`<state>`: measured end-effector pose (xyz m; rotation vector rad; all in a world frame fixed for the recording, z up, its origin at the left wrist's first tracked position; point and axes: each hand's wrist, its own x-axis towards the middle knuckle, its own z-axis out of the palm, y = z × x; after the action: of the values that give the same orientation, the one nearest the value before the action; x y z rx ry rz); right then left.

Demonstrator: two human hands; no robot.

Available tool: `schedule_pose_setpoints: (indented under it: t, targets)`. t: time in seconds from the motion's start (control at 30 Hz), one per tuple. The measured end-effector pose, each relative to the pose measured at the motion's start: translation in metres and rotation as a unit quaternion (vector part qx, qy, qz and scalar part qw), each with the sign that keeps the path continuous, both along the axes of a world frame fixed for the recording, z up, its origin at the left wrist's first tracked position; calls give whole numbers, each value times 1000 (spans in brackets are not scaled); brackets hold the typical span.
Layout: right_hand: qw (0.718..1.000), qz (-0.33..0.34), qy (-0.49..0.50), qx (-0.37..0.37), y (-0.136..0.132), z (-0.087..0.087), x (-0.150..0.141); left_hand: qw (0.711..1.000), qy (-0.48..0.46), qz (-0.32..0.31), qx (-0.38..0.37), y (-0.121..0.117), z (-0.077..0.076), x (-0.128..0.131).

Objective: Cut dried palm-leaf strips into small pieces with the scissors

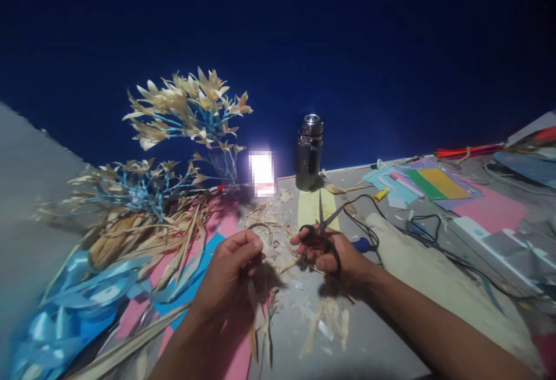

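Note:
My left hand (237, 261) is closed, thumb and fingertips pinched together. A thin, curved strip of dried husk (266, 227) arcs up from its fingertips, and paler strips show below the hand. In my right hand (336, 252) is a pair of dark scissors (322, 227), the blades parted and pointing up and away from me. Some fingers pass through or around the handle loops. Husk scraps (328, 316) lie scattered on the grey table (299, 357) beneath both hands. Bunches of husk flowers (191, 102) on blue stems stand to the left.
A dark flask (309, 157) stands at the back beside a bright, blurred-out light (262, 172). Blue ribbon (56, 322), pink paper (234, 333) and husk strips (147, 232) crowd the left. Rightward lie a pale cloth-like item (417, 264), cables (434, 247), a power strip (490, 247) and coloured sheets (434, 183).

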<state>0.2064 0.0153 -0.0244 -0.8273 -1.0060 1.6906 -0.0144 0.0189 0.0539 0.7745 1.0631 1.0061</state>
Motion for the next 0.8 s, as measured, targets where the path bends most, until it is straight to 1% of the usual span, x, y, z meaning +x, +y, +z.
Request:
schedule_pose_setpoints:
  t: [0.03,0.17,0.27,0.33,0.43,0.5,0.67,0.8]
  targets:
    - [1000,9,1,-5,-4,1,-3,1000,-2,-13,-12,-1,-1,8]
    - [999,-5,9,-32,-13,3,-11,998,12,-53,-27,-6,-14,29]
    - [999,-31,-26,-32,-14,3,-14,997,26,-73,-27,-8,-28,34]
    - [997,-60,-40,-30,-13,2,-14,997,16,-77,-20,-10,-38,35]
    - [994,-102,-36,-33,-12,1,-14,997,-19,-70,2,-12,-49,37]
    - [993,-110,-33,-36,-12,-1,-14,997,-28,-66,8,-14,-53,39]
    - [994,-91,-53,-21,-14,-1,-15,1000,-11,-20,-18,-17,-56,45]
    - [994,-76,-76,-23,-14,-1,-15,999,2,-14,-31,-15,-58,44]
